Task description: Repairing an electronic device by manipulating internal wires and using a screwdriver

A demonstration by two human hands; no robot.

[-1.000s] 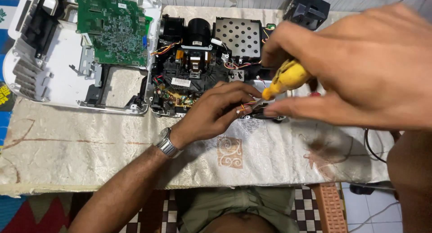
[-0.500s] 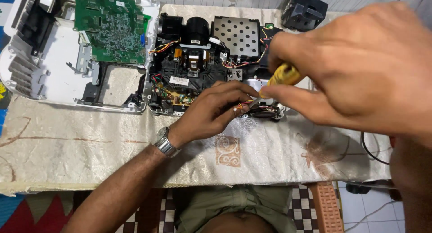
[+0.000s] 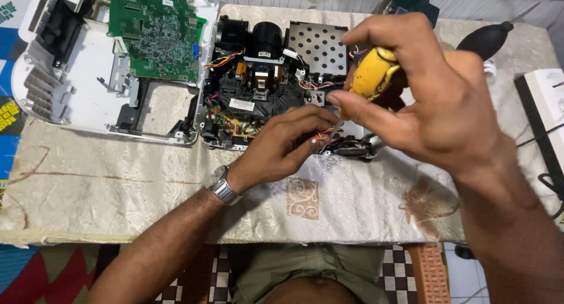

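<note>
Right hand (image 3: 435, 110) raised closer to camera than a second ago, clenched on yellow screwdriver handle (image 3: 373, 74); tip hidden. Left hand (image 3: 282, 148) unmoved, pinching small black part (image 3: 352, 148) on cloth just beside opened projector chassis (image 3: 264, 86). Green circuit board (image 3: 155, 34) lying in white casing.

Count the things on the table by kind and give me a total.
Opened projector chassis: 1
White housing cover: 1
Green circuit board: 1
Yellow-handled screwdriver: 1
Black air blower bulb: 1
White power strip: 1
Total: 6
</note>
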